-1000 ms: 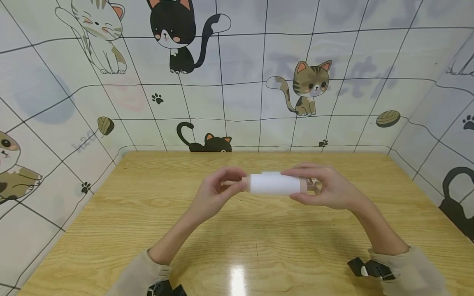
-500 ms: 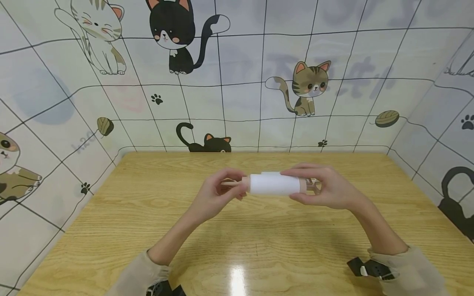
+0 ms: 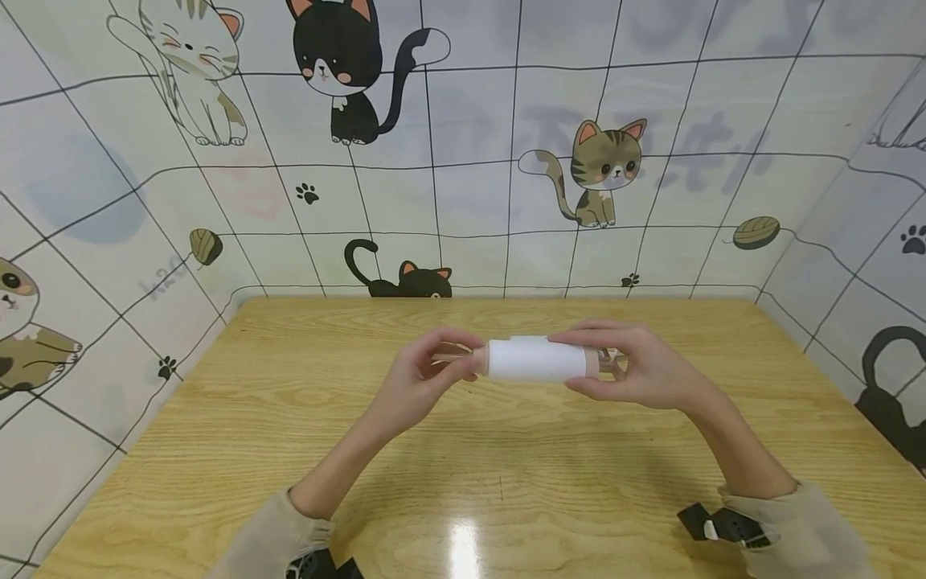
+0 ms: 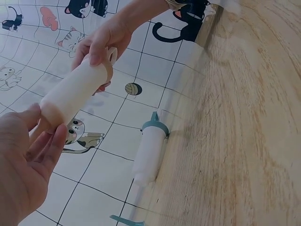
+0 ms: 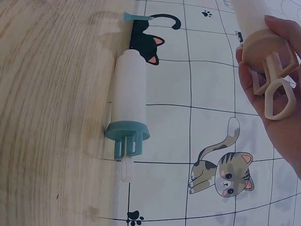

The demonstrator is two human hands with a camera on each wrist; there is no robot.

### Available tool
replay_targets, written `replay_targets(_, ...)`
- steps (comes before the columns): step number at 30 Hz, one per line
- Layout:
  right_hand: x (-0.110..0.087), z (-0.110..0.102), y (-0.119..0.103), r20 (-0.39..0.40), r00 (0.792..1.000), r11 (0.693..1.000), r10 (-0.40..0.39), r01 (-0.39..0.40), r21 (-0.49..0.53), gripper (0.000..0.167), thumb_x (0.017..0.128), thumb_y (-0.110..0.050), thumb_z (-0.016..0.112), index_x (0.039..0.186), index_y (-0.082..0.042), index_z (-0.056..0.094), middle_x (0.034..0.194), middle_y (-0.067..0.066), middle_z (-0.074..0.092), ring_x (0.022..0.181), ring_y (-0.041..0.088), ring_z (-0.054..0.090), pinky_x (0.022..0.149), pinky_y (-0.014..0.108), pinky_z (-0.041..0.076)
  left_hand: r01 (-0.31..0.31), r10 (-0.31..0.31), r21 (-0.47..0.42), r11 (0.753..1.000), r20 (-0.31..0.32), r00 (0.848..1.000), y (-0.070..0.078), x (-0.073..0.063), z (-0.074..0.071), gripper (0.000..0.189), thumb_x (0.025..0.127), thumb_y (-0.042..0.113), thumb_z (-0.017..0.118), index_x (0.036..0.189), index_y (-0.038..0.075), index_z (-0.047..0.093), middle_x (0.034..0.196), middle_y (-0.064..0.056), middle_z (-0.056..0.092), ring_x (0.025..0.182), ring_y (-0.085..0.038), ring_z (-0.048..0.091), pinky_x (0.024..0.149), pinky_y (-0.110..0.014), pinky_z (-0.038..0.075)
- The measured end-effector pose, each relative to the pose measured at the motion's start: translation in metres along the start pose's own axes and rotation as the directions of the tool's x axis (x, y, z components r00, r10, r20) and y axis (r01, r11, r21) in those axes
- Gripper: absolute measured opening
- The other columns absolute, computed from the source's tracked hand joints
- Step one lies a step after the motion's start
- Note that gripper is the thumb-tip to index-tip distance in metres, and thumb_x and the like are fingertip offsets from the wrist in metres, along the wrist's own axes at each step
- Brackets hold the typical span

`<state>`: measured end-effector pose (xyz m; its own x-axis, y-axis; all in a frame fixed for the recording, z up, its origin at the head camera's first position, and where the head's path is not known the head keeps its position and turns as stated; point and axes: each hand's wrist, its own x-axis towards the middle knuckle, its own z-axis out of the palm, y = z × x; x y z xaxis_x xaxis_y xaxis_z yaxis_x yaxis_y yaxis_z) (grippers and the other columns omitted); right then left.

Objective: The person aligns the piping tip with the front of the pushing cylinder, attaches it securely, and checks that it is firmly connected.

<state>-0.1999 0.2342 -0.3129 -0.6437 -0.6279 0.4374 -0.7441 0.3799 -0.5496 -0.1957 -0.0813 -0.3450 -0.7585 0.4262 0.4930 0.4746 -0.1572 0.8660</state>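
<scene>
Held level above the wooden table is a large syringe (image 3: 537, 360) with a white barrel and beige ends. My left hand (image 3: 419, 382) pinches its narrow beige tip end between thumb and fingers. At the other end my right hand (image 3: 651, 366) grips the barrel near the beige collar. The ring-shaped plunger handle (image 5: 279, 99) shows below the right hand's fingers in the right wrist view. A second syringe (image 5: 129, 89), white with a teal collar, lies behind the held one; in the head view it is mostly hidden. Its handle end (image 4: 154, 117) also shows in the left wrist view.
A small teal piece (image 5: 136, 17) lies beyond the tip of the second syringe. The table (image 3: 347, 498) ends at a cat-print cloth wall (image 3: 477, 121), which also closes in both sides. Black wrist cameras (image 3: 731, 527) sit on the light sleeves.
The left hand's fingertips have shifted slightly around the beige tip end, out and back. The right hand and the syringe barrel have stayed in place.
</scene>
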Motion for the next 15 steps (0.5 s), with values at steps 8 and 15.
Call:
replay_targets(8, -0.0001, 0.0009, 0.0005, 0.001, 1.000, 1.000, -0.002, 0.002, 0.009, 0.051, 0.081, -0.004, 0.084, 0.129, -0.011, 0.069, 0.122, 0.006, 0.067, 0.095, 0.018, 0.062, 0.067, 0.031, 0.060, 0.053, -0.053, 0.039, 0.998, 0.002, 0.999, -0.0035, 0.0014, -0.0017, 0.021, 0.097, -0.002, 0.065, 0.117, -0.003, 0.061, 0.110, -0.017, 0.064, 0.088, -0.033, 0.069, 0.074, -0.046, 0.062)
replay_targets(15, -0.0003, 0.0010, 0.0007, -0.001, 1.000, 1.000, 0.003, -0.003, -0.004, 0.051, 0.080, -0.005, 0.084, 0.129, -0.011, 0.069, 0.121, 0.006, 0.067, 0.094, 0.018, 0.062, 0.067, 0.030, 0.060, 0.042, -0.043, 0.059, 0.997, 0.011, 0.999, -0.0029, 0.0006, -0.0016, 0.021, 0.095, -0.002, 0.068, 0.116, 0.002, 0.065, 0.108, -0.014, 0.067, 0.086, -0.030, 0.070, 0.074, -0.043, 0.062)
